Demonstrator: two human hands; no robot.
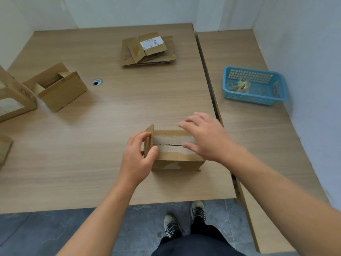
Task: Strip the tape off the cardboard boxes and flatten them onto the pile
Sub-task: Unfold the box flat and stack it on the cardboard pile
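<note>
A small cardboard box [173, 156] sits near the table's front edge, its top flaps closed along a seam with pale torn strips where tape was. My left hand [138, 156] grips the raised end flap [149, 140] on the box's left side, fingers curled over it and thumb in front. My right hand [204, 137] hovers over the box's right end with fingers spread, the thumb near the top. The pile of flattened boxes [148, 50] lies at the far middle of the table.
An open box [59, 89] and a larger box [13, 100] stand at the left, another cardboard edge [4, 148] lower left. A blue basket [255, 85] with crumpled tape sits on the right table. A cable hole [97, 82] is in the tabletop.
</note>
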